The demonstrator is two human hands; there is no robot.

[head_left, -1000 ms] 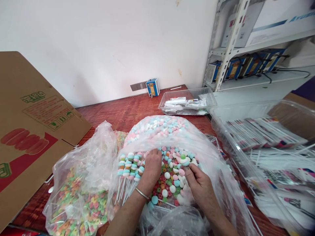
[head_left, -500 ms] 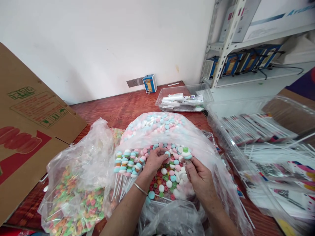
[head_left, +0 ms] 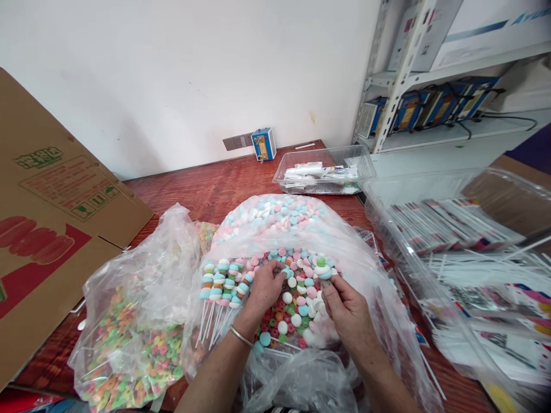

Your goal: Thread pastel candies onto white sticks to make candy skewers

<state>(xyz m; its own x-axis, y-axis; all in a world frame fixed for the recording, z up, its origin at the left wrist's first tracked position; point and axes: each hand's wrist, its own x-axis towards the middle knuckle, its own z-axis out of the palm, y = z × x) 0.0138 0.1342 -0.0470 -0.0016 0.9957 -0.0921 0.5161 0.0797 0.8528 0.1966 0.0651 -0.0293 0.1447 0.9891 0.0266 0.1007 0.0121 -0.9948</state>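
Both my hands reach into a clear plastic bag (head_left: pixel 365 269) full of pink, blue and white round candies and small coloured rings. My left hand (head_left: pixel 263 289) is closed in a pinch on a blue candy among the loose pieces, next to a row of finished candy sticks (head_left: pixel 224 284) with white stems. My right hand (head_left: pixel 344 307) is closed on a stick stacked with white, green and blue candies (head_left: pixel 322 268). A metal bangle (head_left: pixel 240 336) sits on my left wrist.
A second bag of coloured ring candies (head_left: pixel 129 344) lies at the left beside a cardboard box (head_left: pixel 47 218). A clear tray of wrappers and white sticks (head_left: pixel 465 241) stands right. A small clear tub (head_left: pixel 322 172), a blue box (head_left: pixel 263 143) and a metal shelf (head_left: pixel 430 86) lie beyond on the red wooden table (head_left: pixel 206 189).
My left hand has lifted off the candy pile and closed its fingertips on a blue piece. My right hand has raised the stacked stick slightly. The view shifted a little.
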